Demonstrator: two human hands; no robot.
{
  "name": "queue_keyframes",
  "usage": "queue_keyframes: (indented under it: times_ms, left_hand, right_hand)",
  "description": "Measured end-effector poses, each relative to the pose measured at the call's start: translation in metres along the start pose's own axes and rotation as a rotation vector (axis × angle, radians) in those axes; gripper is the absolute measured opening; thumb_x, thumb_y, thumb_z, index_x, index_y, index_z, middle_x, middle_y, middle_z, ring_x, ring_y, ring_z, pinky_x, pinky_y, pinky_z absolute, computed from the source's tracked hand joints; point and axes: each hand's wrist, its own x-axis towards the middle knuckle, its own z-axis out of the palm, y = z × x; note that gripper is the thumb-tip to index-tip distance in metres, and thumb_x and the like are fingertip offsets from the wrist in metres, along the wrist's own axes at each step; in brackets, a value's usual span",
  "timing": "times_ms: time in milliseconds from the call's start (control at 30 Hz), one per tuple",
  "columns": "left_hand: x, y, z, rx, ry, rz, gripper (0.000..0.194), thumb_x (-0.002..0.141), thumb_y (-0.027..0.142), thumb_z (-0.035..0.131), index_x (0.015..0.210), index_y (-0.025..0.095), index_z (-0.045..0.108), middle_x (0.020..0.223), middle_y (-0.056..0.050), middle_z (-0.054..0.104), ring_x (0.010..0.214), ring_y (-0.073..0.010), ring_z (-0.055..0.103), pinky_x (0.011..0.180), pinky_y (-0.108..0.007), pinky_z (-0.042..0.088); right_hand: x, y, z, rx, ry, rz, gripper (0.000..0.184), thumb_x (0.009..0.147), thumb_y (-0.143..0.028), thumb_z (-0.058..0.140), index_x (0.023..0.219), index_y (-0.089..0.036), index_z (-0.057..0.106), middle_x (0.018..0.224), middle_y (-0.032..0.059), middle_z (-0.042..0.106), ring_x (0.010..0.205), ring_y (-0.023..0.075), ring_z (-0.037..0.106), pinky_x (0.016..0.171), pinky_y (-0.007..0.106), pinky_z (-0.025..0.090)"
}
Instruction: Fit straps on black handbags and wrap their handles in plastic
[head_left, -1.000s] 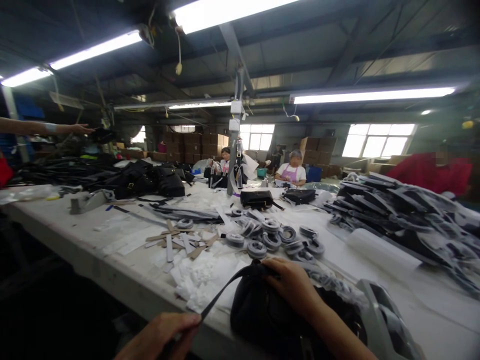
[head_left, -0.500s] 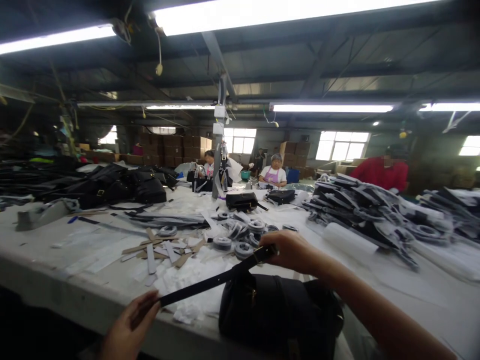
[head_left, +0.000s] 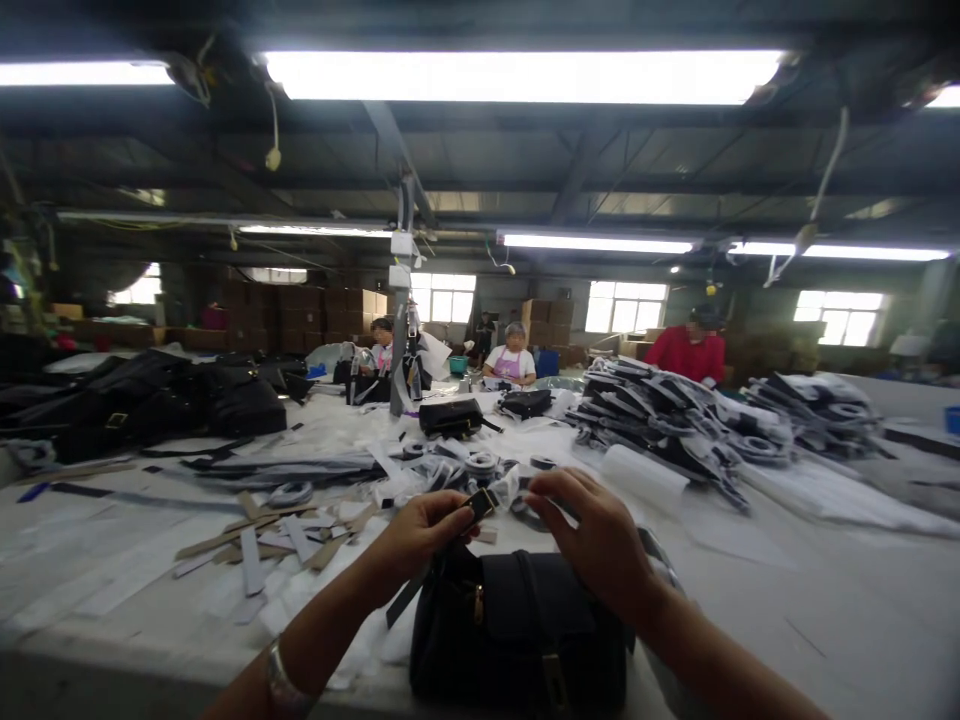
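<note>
A black handbag (head_left: 517, 640) with gold-coloured hardware sits upright at the table's near edge, right below my hands. My left hand (head_left: 439, 528) is closed on the bag's black strap, pinching it just beside the gold buckle (head_left: 484, 502). Part of the strap hangs down at the bag's left side. To the right of the buckle is my right hand (head_left: 596, 535), its fingers bent and apart from the buckle, with nothing visible in them. A zip pull (head_left: 478, 605) hangs on the bag's left front, and a metal clasp (head_left: 555, 680) shows low on its flap.
Cardboard and paper strips (head_left: 259, 540) lie left of the bag. Behind it are rolled grey strips (head_left: 480, 463) and two black bags. Black bags (head_left: 225, 395) are heaped at left; a stack of grey-and-black pieces (head_left: 652, 420) stands at right. Several people sit or stand across the table.
My left hand has moved up and right along the strap to the buckle. My right hand has let go of the buckle end and shifted slightly right. The view has turned rightward.
</note>
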Motion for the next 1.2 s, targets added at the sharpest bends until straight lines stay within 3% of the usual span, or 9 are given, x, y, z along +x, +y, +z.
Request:
queue_keyframes:
  times_ms: [33,100,200,300,433,567,733,933,1200]
  left_hand:
    - [-0.001,-0.003,-0.001,-0.033,-0.009,-0.012,0.037,0.087,0.051,0.062,0.084,0.014,0.067,0.072,0.001,0.06,0.067,-0.0127,0.051,0.063,-0.022,0.038]
    - [-0.004,-0.008,-0.004,-0.099,-0.029,-0.023,0.038,0.089,0.051,0.06,0.086,0.014,0.066,0.074,0.001,0.058,0.067,-0.0118,0.048,0.063,-0.022,0.036]
    - [-0.006,-0.014,-0.003,-0.151,-0.035,0.006,0.039,0.09,0.051,0.058,0.088,0.014,0.067,0.073,0.001,0.056,0.066,-0.0121,0.045,0.062,-0.023,0.035]
    - [-0.007,-0.012,0.001,-0.152,0.005,0.015,0.042,0.087,0.055,0.06,0.082,0.013,0.067,0.07,0.001,0.055,0.065,-0.0124,0.044,0.061,-0.023,0.034]
    - [-0.009,0.0,0.009,-0.133,0.055,-0.044,0.039,0.082,0.052,0.067,0.069,0.015,0.064,0.064,0.002,0.055,0.061,-0.0127,0.046,0.058,-0.023,0.034]
    - [-0.011,0.006,0.017,0.084,0.154,-0.062,0.033,0.077,0.047,0.072,0.066,0.016,0.064,0.058,0.003,0.057,0.056,-0.0131,0.048,0.054,-0.023,0.032]
    - [-0.011,0.001,0.021,0.31,0.147,0.079,0.029,0.083,0.045,0.066,0.078,0.018,0.072,0.07,0.0,0.066,0.069,-0.0177,0.057,0.061,-0.025,0.04]
    - [-0.014,-0.004,0.02,0.115,0.165,0.061,0.038,0.083,0.047,0.068,0.109,0.02,0.067,0.088,-0.003,0.07,0.084,-0.0214,0.063,0.073,-0.028,0.046]
    - [-0.015,-0.014,0.024,-0.072,0.285,0.064,0.038,0.086,0.045,0.064,0.112,0.018,0.068,0.113,-0.008,0.071,0.114,-0.0273,0.06,0.098,-0.034,0.045]
  right_hand:
    - [-0.014,0.002,0.003,0.064,0.012,0.128,0.027,0.095,-0.042,0.055,0.086,-0.021,0.069,0.082,0.0051,0.072,0.078,0.0229,0.066,0.076,0.036,0.05]
    - [-0.037,0.004,0.015,0.362,-0.129,0.396,0.042,0.093,-0.055,0.051,0.084,-0.02,0.071,0.075,0.0053,0.072,0.073,0.0236,0.068,0.069,0.035,0.053]
    - [-0.047,0.002,0.039,0.984,-0.176,0.74,0.057,0.086,-0.066,0.057,0.115,-0.018,0.067,0.102,0.01,0.076,0.098,0.0271,0.07,0.084,0.039,0.055]
    - [-0.036,-0.005,0.053,1.368,-0.037,0.825,0.052,0.08,-0.06,0.069,0.113,-0.019,0.067,0.113,0.0104,0.073,0.112,0.0254,0.065,0.096,0.038,0.049]
    - [-0.02,-0.018,0.057,1.612,0.085,0.809,0.033,0.072,-0.043,0.084,0.092,-0.02,0.071,0.104,0.0044,0.075,0.1,0.0181,0.068,0.088,0.028,0.052]
    - [-0.019,-0.026,0.059,1.554,0.226,0.831,0.035,0.065,-0.032,0.09,0.092,-0.021,0.071,0.093,-0.0015,0.073,0.084,0.0126,0.067,0.071,0.02,0.051]
    - [-0.025,-0.026,0.06,1.267,0.283,0.806,0.038,0.069,-0.039,0.086,0.098,-0.021,0.071,0.1,0.0019,0.072,0.092,0.0165,0.064,0.07,0.021,0.049]
    - [-0.031,-0.035,0.066,1.179,0.193,0.734,0.045,0.072,-0.044,0.082,0.108,-0.021,0.068,0.109,0.0064,0.072,0.098,0.0224,0.064,0.072,0.026,0.048]
    - [-0.04,-0.055,0.101,1.203,0.18,0.688,0.035,0.073,-0.046,0.08,0.079,-0.016,0.063,0.072,-0.0008,0.062,0.067,0.0139,0.058,0.064,0.024,0.048]
